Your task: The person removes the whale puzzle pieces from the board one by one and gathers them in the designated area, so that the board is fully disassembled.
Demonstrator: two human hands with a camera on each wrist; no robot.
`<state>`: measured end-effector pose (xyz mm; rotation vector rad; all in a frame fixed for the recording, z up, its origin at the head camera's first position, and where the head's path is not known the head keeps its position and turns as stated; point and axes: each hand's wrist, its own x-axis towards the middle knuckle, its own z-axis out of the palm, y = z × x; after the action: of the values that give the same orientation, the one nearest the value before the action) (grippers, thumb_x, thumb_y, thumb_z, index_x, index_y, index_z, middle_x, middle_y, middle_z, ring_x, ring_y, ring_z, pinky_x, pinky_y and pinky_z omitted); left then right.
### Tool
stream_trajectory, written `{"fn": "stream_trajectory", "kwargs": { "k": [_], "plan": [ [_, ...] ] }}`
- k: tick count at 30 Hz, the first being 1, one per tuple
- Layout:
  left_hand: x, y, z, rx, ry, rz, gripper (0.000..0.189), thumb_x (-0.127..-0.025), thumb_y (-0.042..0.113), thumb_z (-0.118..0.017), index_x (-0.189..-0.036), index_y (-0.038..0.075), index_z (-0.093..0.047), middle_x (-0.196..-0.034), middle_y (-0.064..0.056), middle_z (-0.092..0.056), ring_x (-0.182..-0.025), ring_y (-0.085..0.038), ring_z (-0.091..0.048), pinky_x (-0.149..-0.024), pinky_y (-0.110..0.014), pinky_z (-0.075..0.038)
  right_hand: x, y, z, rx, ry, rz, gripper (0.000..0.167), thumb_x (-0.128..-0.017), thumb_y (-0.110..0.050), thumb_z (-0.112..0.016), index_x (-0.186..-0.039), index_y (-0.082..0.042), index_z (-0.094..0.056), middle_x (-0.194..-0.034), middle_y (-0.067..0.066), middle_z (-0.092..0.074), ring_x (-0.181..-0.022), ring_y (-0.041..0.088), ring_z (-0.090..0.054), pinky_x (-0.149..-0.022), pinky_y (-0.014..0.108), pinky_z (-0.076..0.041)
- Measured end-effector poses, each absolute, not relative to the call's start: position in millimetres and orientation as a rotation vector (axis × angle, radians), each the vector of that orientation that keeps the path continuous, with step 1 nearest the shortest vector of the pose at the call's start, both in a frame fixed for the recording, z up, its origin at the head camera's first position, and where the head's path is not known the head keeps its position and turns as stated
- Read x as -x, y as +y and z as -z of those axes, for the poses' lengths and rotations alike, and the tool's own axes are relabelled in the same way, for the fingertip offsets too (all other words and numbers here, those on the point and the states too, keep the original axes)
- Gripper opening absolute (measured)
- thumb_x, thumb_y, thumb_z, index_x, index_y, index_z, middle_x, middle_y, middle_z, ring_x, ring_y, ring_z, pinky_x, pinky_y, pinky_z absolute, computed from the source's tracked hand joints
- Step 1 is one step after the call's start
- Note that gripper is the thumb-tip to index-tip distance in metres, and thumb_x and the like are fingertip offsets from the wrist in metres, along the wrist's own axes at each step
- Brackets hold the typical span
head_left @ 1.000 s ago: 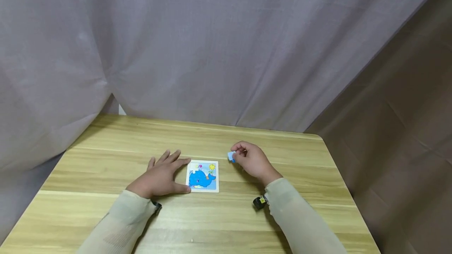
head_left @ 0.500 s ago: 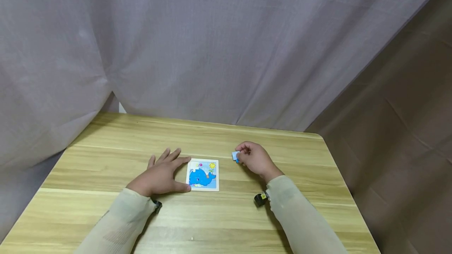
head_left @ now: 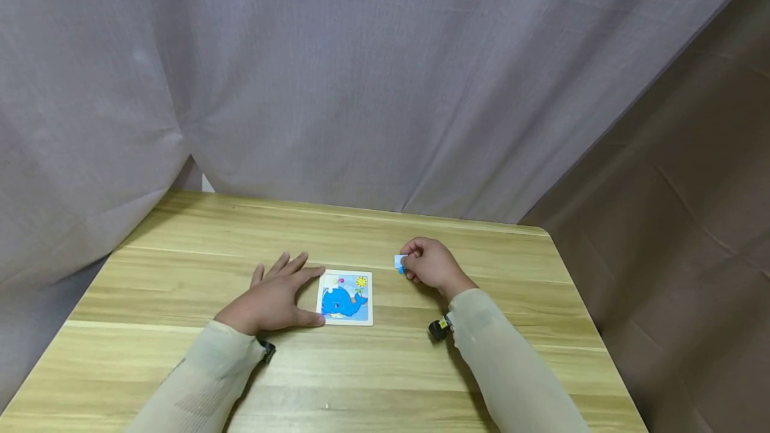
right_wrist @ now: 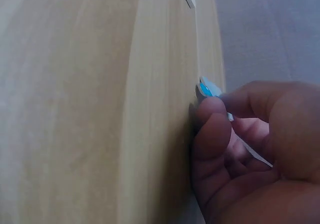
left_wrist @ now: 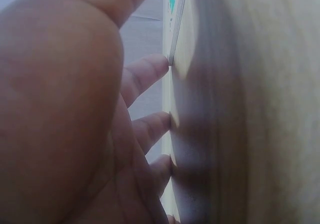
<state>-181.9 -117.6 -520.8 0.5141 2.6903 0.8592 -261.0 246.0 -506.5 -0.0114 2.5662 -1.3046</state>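
Note:
A square whale puzzle (head_left: 344, 303) in a white frame lies flat on the table, with a pale gap in the upper left of its picture. My left hand (head_left: 273, 299) is spread beside it, thumb and index fingertip at its two left corners. In the left wrist view the other fingertips (left_wrist: 161, 119) rest on the wood. To the right of the puzzle, my right hand (head_left: 433, 266) pinches a small light-blue puzzle piece (head_left: 399, 260) between thumb and index finger. The right wrist view shows this piece (right_wrist: 212, 88) tilted close over the table, partly hidden by the fingers.
The wooden table (head_left: 361, 379) reaches back to a grey curtain (head_left: 337, 85), and a darker brown curtain (head_left: 674, 239) hangs along the right side. Each wrist wears a small black camera, such as the right one (head_left: 440, 329).
The right hand, holding the puzzle piece, first shifts slightly right, then stays nearly in place while the piece turns a little. The left hand and the puzzle keep their places.

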Motion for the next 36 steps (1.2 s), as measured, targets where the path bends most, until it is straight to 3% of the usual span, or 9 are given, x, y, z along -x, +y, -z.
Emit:
{"fn": "stream_trajectory", "kwargs": {
  "k": [36],
  "plan": [
    [181.5,-117.4,519.3,-0.515,2.693,-0.867,0.103,-0.083,0.067,-0.093,-0.170,0.031,-0.051,-0.188,-0.015,-0.023,-0.175,-0.053,-0.008,-0.128,-0.088,-0.001,263.7,244.5,507.4,-0.009,2.552,1.265,0.013,-0.107,-0.012,-0.073,-0.119,-0.008,-0.072,-0.092,0.007,-0.074,-0.071,0.019,-0.070,-0.060,0.028,-0.058]
  ]
}}
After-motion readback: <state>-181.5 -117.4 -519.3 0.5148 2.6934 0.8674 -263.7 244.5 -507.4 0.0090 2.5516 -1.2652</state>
